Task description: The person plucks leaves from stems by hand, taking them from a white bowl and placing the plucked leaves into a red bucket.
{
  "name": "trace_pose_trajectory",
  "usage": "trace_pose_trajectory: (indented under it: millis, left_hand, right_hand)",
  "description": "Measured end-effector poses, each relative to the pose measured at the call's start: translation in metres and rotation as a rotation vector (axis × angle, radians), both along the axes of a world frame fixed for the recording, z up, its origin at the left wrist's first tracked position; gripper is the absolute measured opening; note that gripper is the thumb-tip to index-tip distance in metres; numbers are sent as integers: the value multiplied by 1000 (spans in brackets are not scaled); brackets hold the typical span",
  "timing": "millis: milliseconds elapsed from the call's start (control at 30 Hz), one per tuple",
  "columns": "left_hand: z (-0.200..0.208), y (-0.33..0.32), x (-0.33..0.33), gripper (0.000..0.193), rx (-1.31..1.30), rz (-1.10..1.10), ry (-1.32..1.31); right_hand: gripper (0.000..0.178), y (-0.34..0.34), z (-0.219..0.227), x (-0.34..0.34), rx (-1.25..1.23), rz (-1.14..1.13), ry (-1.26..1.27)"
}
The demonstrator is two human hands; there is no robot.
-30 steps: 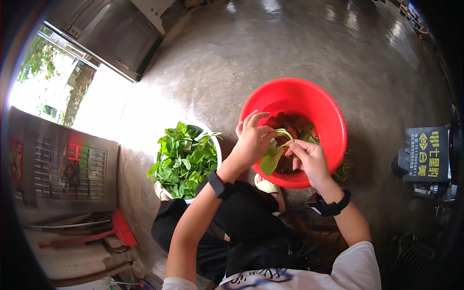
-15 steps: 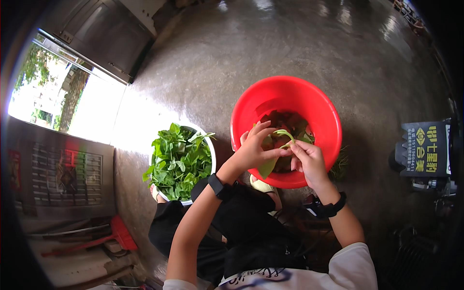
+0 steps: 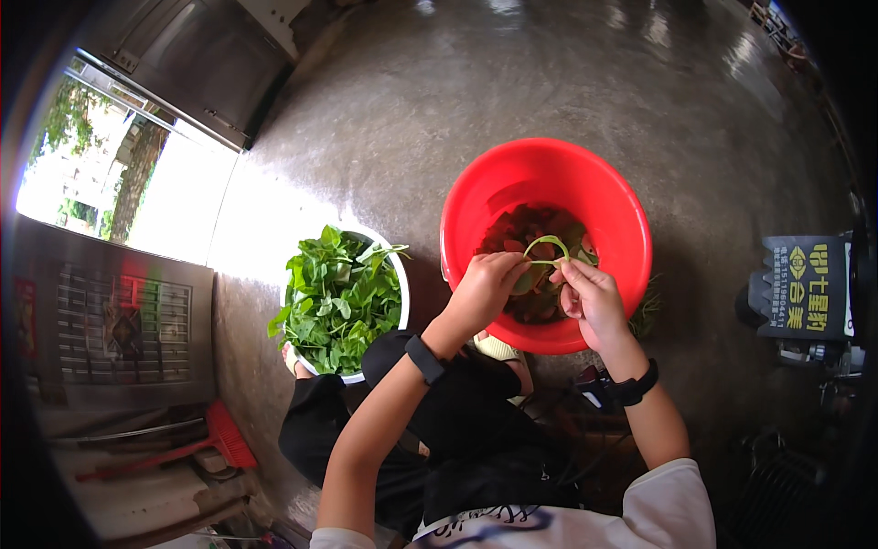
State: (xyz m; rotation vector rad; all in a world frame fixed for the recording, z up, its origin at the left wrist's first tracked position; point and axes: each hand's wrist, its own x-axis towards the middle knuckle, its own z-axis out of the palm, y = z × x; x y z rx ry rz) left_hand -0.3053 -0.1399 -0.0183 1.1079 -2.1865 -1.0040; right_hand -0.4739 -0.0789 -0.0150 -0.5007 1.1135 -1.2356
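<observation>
**A:** What is nearest the camera?

**B:** The person's own forearms, coming up from the lower edge, each with a dark band at the wrist. They crouch on a bare concrete floor (image 3: 549, 82), knees in dark clothing below the hands.

**A:** And the hands?

**B:** Both meet over the near half of a red basin (image 3: 599, 188). The left hand (image 3: 485, 288) is curled closed, pinching one end of a thin green stem (image 3: 546, 243). The right hand (image 3: 593, 295) pinches the other end with thumb and forefinger, the remaining fingers loosely bent.

**A:** How does the stem lie between them?

**B:** It arches upward in a small loop, its long axis running left to right from one pinch to the other. Both hands are equally close to it; neither is free.

**A:** What is under it?

**B:** Dark green and reddish leaves (image 3: 540, 229) lying in the bottom of the basin.

**A:** Anything further off?

**B:** Left of the basin, well apart from the hands, a white bowl (image 3: 401, 274) heaped with bright green leaves. A red broom (image 3: 224, 435) lies by the lower left.
</observation>
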Motion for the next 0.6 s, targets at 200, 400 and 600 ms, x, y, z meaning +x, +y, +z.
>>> trace_pose_trajectory:
  millis: [200, 400, 600]
  left_hand:
    - [-7, -3, 1, 10, -765, -152, -534]
    - [-18, -17, -7, 10, -452, -127, -623]
    - [-38, -35, 22, 37, -375, -75, -535]
  right_hand:
    - [18, 1, -6, -2, 117, 14, -127]
    - [19, 1, -6, -2, 98, 20, 66]
    - [19, 6, 10, -14, 43, -39, 292]
